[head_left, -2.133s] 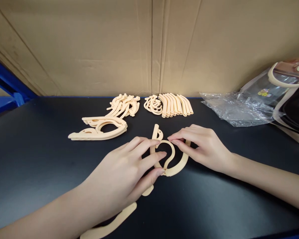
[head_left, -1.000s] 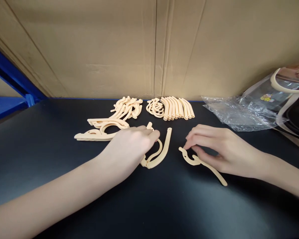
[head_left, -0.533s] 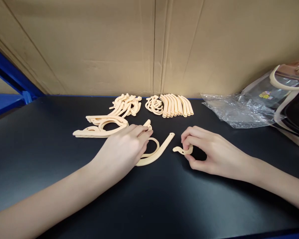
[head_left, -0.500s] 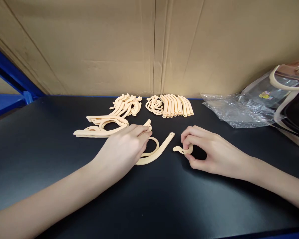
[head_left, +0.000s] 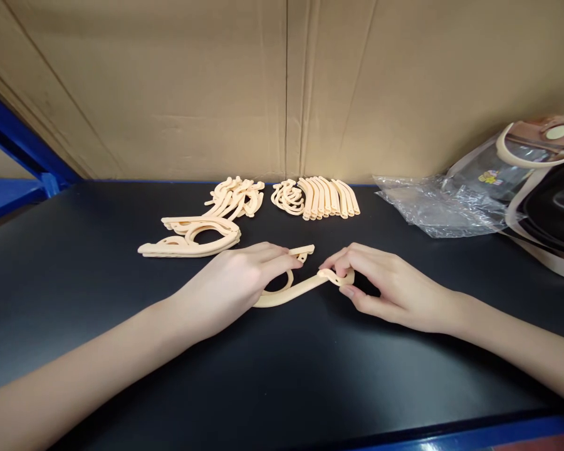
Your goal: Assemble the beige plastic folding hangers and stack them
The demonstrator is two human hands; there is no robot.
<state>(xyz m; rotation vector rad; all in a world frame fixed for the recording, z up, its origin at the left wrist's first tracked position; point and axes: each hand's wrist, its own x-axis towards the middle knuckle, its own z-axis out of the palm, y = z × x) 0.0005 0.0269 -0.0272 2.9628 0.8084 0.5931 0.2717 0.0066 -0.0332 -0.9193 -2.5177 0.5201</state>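
Observation:
My left hand (head_left: 244, 282) is closed over a cream folding clothes hanger (head_left: 291, 293), partly covering it. The hanger's long curved arm points right, and its ring and a second short end show beside my fingers. Between the thumb and fingers of my right hand (head_left: 380, 285) is a small cream S-shaped hook (head_left: 337, 277). The hook's tip lies over the end of the hanger's arm; whether the two are joined I cannot tell. Left of my left hand lies a stack of folded cream hangers (head_left: 192, 250).
On the black tabletop (head_left: 282, 388), toward the back, are a pile of cream hanger pieces (head_left: 235, 197), a heap of small hooks (head_left: 287, 197) and a row of curved arms (head_left: 329, 198). Clear plastic bags (head_left: 432, 207) and a dark bag (head_left: 554, 200) sit at the right. Cardboard (head_left: 192, 88) stands behind.
My right hand has moved slightly left with the hook, bringing it onto the arm's end. The hanger under my left hand has turned clockwise, its arm now lying flatter.

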